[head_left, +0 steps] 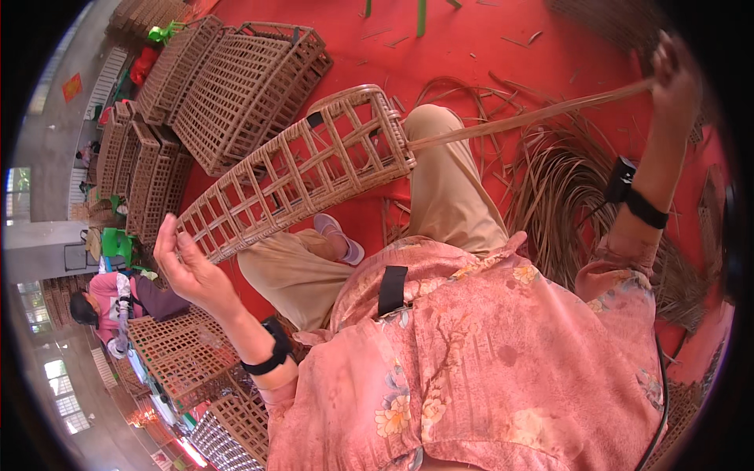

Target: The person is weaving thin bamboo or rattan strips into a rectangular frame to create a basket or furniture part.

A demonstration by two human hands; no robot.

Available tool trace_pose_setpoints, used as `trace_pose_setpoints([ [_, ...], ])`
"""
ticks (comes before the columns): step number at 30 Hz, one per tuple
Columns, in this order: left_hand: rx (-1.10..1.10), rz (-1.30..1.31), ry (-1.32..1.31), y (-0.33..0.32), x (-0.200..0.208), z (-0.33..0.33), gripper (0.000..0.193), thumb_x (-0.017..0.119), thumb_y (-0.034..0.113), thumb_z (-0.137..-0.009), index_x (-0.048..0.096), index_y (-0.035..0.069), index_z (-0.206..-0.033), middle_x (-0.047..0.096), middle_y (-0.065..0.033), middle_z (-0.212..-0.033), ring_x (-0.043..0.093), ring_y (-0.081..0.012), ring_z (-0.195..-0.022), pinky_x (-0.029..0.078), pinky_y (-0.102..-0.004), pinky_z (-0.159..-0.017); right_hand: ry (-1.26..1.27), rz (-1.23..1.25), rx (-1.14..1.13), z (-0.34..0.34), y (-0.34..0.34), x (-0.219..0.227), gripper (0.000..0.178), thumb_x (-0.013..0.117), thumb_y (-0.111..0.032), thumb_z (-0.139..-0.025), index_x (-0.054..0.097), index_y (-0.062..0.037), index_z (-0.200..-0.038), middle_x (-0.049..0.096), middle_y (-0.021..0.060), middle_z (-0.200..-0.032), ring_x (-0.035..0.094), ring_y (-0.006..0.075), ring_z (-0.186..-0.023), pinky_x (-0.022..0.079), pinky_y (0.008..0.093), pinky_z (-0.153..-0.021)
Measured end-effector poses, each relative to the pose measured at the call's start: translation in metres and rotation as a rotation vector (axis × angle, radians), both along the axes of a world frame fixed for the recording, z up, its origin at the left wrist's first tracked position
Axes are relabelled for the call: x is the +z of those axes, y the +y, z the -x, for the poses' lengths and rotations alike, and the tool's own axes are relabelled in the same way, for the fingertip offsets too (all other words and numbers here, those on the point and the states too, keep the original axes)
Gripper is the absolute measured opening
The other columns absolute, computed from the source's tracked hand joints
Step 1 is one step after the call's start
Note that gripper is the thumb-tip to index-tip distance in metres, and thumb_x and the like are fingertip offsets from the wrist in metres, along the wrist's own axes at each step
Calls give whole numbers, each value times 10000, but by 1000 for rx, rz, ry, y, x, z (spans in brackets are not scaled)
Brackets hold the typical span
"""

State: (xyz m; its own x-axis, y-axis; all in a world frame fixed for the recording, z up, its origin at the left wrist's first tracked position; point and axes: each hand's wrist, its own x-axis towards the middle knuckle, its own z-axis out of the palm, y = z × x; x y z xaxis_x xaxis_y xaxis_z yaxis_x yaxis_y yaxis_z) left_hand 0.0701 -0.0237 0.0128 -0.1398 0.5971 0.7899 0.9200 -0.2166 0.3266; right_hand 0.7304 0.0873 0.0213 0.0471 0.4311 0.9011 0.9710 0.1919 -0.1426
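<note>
A long, narrow panel of woven rattan lattice [290, 177] lies slanted across my knees, its nearer end low on the left. My left hand [192, 267] is at that end, fingers stretched out along its edge; it seems to touch the panel without wrapping round it. From the panel's far right corner a flat brown rattan strip [534, 118] runs taut to the upper right. Raised far out there, my right hand [675, 82] is closed on the strip's end, somewhat blurred by motion.
Loose rattan strips [561, 188] lie coiled on the red floor [487, 47] to my right. Large woven baskets [243, 86] are stacked at upper left. Another person [114, 302] sits at far left beside a lattice basket [184, 353]. A green stool [118, 245] stands there.
</note>
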Motion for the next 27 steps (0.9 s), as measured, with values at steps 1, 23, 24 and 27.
trace_pose_setpoints([
  [1,-86,-48,168,-2,18,-35,260,543,115,-1010,607,-25,-1221,618,-152,-1235,616,-290,-1101,504,-379,-947,7,-8,-24,37,-3,12,245,472,-94,-1002,595,23,-1179,606,47,-845,569,86,-731,430,183,-585],
  [23,-889,1503,-1109,-19,-28,-119,230,585,176,-1002,658,-19,-1100,609,-9,-776,520,-31,-646,411,-180,-576,223,260,456,162,-63,-100,346,543,45,-868,651,-46,-1184,670,105,-909,643,219,-729,530,309,-662],
  [24,-880,1502,-1117,-17,-32,-118,230,585,176,-1002,658,-19,-1100,609,-9,-776,520,-31,-646,411,-180,-576,242,313,381,155,-59,-111,347,534,39,-885,646,-61,-1198,661,105,-911,633,216,-735,525,312,-680],
  [27,-778,1367,-611,-13,-48,-117,178,548,120,-1008,667,12,-1085,604,13,-744,513,-30,-605,405,-182,-552,277,419,318,150,-53,-136,363,519,35,-904,638,-92,-1223,638,102,-896,614,215,-734,515,312,-696],
])
